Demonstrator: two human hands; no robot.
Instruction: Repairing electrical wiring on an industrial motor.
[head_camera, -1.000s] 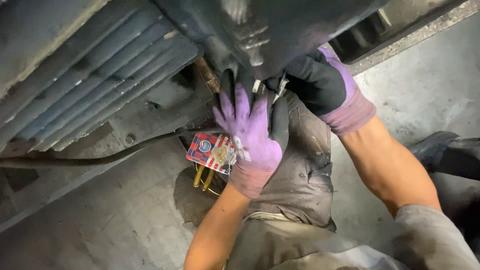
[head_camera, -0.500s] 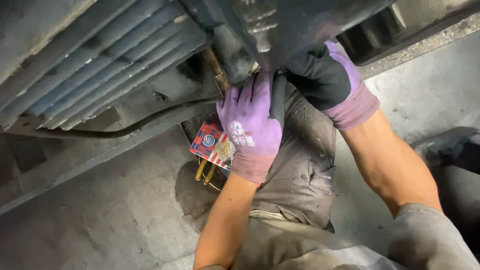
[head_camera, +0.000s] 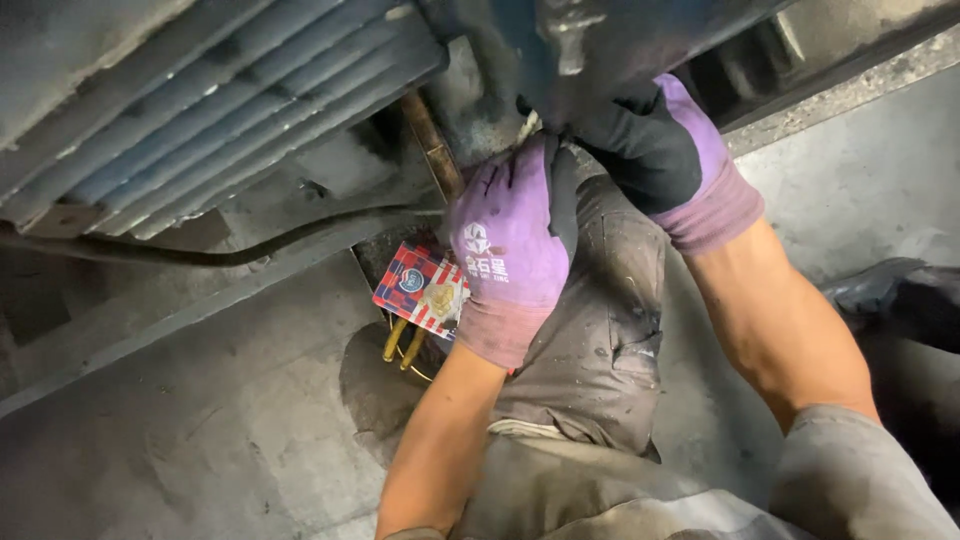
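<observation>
A worn concrete floor (head_camera: 180, 440) fills the lower part of the view, grey, stained and scuffed. Nearest the camera are the person's grey sleeves and dusty grey trousers (head_camera: 600, 340), the knee bent up between the two bare forearms.

On the floor just beside that knee lies a small red, white and blue patterned packet (head_camera: 420, 290), with two short brass-coloured rods (head_camera: 400, 342) poking out from under it. A thin dark cable (head_camera: 250, 250) runs across the floor to the left, along the foot of a dirty metal frame. Above it sits a grille of ribbed grey-blue slats (head_camera: 220, 110).

Farther up, both hands meet at the underside of a dark, grimy machine body (head_camera: 600, 40). The left hand (head_camera: 512, 235), in a purple glove, has its fingers curled up under the metal, close beside a rusty brown rod (head_camera: 432, 150). The right hand (head_camera: 650, 150), in a black and purple glove, is closed against the same spot, touching the left. A small pale piece (head_camera: 528, 126) shows between them; which hand grips it cannot be told.
</observation>
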